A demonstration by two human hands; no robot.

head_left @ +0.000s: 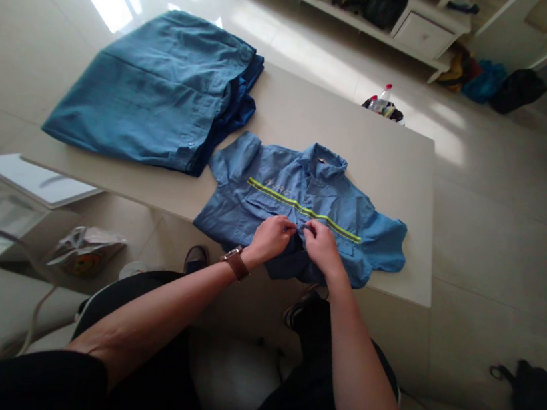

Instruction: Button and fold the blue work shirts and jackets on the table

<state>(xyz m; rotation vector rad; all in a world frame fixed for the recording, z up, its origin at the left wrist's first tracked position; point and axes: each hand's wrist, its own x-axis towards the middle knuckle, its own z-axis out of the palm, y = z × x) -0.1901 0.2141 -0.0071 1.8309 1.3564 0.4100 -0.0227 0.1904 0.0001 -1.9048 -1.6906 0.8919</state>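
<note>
1. I am looking into a home, most likely a living room: a glossy tiled floor (503, 222) catches window light.
2. A low table (397, 181) stands in the middle, with folded clothes (158, 89) and a shirt (304, 202) on it.
3. A white cabinet (422, 29) with drawers lines the far wall, bags (491, 82) heaped on the floor beside it.
4. A bottle (382, 98) shows just behind the table.
5. An iron (86, 251) rests low on my left, a shoe (196, 259) under the table edge.

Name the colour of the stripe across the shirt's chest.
Yellow-green, edged in grey, on the blue shirt; the head view shows it.
</note>
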